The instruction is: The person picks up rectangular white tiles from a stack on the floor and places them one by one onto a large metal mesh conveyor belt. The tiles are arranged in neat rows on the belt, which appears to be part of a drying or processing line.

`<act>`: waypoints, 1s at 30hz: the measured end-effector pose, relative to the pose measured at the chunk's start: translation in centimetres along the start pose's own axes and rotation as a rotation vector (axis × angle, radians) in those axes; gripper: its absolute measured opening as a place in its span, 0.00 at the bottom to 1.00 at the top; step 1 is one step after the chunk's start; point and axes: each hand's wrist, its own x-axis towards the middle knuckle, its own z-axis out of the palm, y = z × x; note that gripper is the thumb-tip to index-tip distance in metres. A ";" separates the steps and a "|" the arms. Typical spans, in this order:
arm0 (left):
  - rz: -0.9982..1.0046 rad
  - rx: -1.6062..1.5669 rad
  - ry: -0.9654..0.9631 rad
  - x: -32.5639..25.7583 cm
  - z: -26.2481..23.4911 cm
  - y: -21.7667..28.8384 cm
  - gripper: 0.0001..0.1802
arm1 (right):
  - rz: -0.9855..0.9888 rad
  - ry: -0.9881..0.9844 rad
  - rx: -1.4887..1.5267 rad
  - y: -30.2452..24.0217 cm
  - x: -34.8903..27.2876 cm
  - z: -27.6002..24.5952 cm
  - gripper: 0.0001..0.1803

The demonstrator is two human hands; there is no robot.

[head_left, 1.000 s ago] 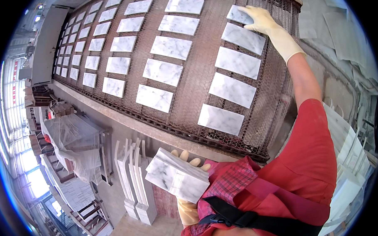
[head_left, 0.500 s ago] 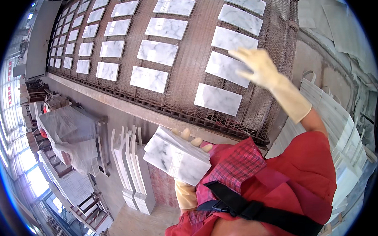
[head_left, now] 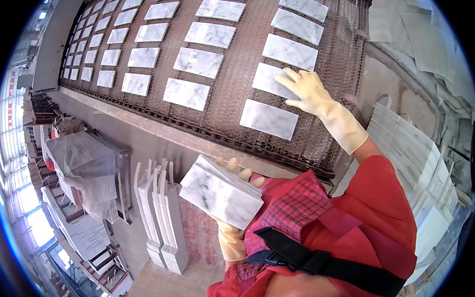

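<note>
My left hand (head_left: 240, 176), in a cream rubber glove, holds a stack of white marble tiles (head_left: 220, 191) against my chest. My right hand (head_left: 306, 90), gloved the same, hovers with fingers spread over the near end of a brown wire-mesh conveyor belt (head_left: 235, 64). It is over a white marble tile (head_left: 271, 78) in the near row. Another marble tile (head_left: 269, 119) lies just in front of it on the mesh. Rows of similar tiles (head_left: 198, 62) cover the belt away to the left.
Upright marble slabs (head_left: 162, 208) stand on the floor below the belt's edge. A plastic-wrapped pallet (head_left: 82, 166) sits to the left. A stack of white tiles (head_left: 420, 170) stands at my right. Windows run along the left rim.
My right hand has drawn back from the far row of tiles toward the near end of the belt. The stack in my left hand has stayed at my chest.
</note>
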 end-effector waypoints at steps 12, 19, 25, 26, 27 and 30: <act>0.200 0.321 0.011 0.0 -1.0 -0.3 0.46 | -0.276 0.086 0.820 -15.1 -1.2 -5.7 0.42; 0.361 0.421 0.114 -0.8 -1.2 -1.2 0.49 | -0.349 -0.135 0.644 -25.8 -3.1 -5.5 0.62; 0.405 0.366 0.069 -1.8 -4.0 0.6 0.51 | -0.263 -0.114 0.471 -29.0 -2.9 -4.3 0.58; 0.392 0.352 0.057 -1.9 -4.5 1.0 0.51 | -0.250 -0.089 0.479 -29.7 -3.3 -4.0 0.57; 0.379 0.341 0.043 -2.0 -4.6 1.4 0.52 | -0.243 -0.058 0.480 -30.0 -3.3 -4.0 0.57; 0.338 0.300 0.002 -2.5 -5.4 2.9 0.53 | -0.229 0.065 0.547 -31.2 -3.8 -4.4 0.54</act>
